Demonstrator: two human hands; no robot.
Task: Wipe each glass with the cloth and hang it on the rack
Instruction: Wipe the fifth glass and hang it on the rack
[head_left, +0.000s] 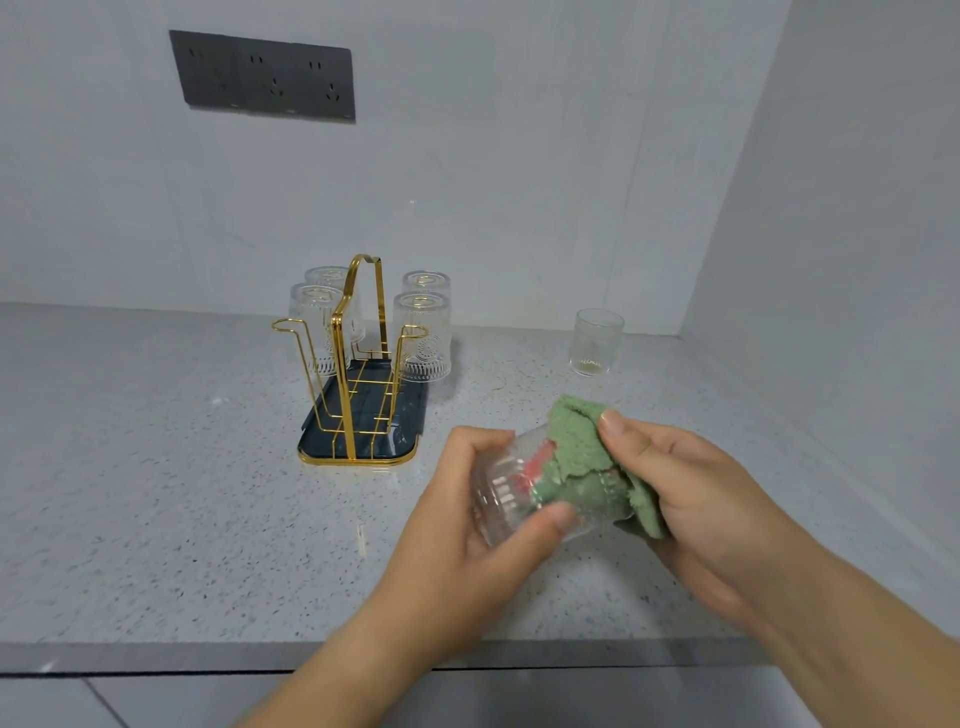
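Glass (506, 493) lies tilted on its side in the air over the table (156, 493), your left hand (462, 525) curled round its body. Your right hand (691, 499) pinches the green cloth (582, 452) over the rim, part of it pushed inside. At 11 o'clock from your hands stands the gold rack (343, 374) with four glasses (422, 332) hung upside down; an upright glass (596, 343) stands at 1 o'clock

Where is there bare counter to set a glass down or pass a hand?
The widest bare counter lies left of the rack, to the front edge. A smaller patch sits between the rack and the lone upright glass. Crowded: the rack's far end, with four hung glasses, and front right, where the left hand and right hand wipe a glass with the cloth.
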